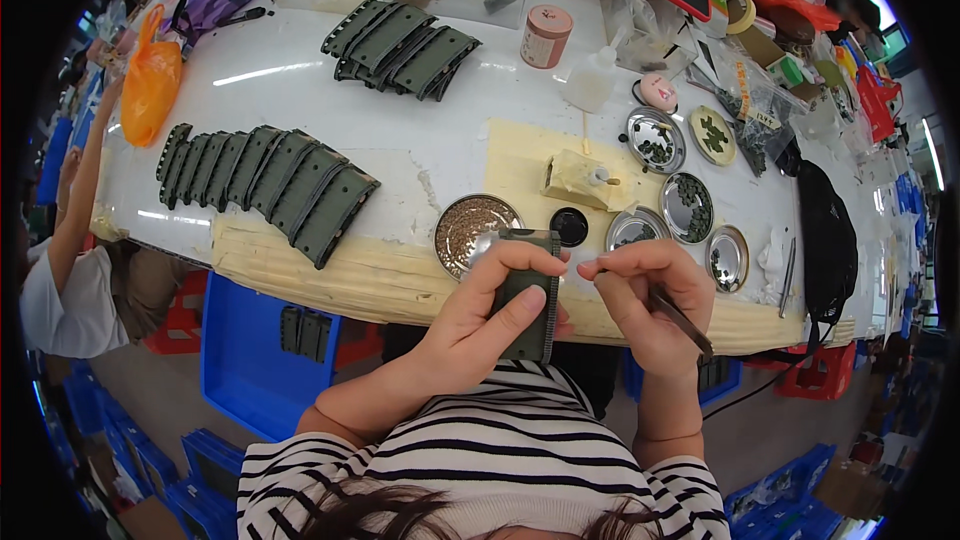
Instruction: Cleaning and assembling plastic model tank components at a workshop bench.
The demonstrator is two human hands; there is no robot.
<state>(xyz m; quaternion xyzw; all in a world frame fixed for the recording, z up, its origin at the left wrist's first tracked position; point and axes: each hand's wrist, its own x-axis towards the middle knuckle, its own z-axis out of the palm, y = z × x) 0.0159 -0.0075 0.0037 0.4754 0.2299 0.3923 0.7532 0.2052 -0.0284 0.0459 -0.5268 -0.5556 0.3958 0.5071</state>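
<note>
A dark green, curved plastic panel (536, 333) with ribbed edges is upright in front of my chest. My left hand (455, 332) grips it, thumb across its face and fingers behind. Close to its right side is my right hand (655, 295), thumb and forefinger nearly together; anything tiny between them is too small to make out. Dark metal tweezers (684, 326) lie within the right hand's curled fingers, pointing back toward the wrist. Just beyond the left hand stands a round metal dish (438, 242) of small brown pieces, and a small black cup (570, 227) is beside it.
Rows of green panels (265, 175) and a stack of them (400, 45) lie on the table. Metal dishes (688, 180) of small dark parts, a yellow block (580, 180) and loose tweezers (788, 278) are rightward. A blue bin (245, 360) sits below; another person's arm (85, 175) is far left.
</note>
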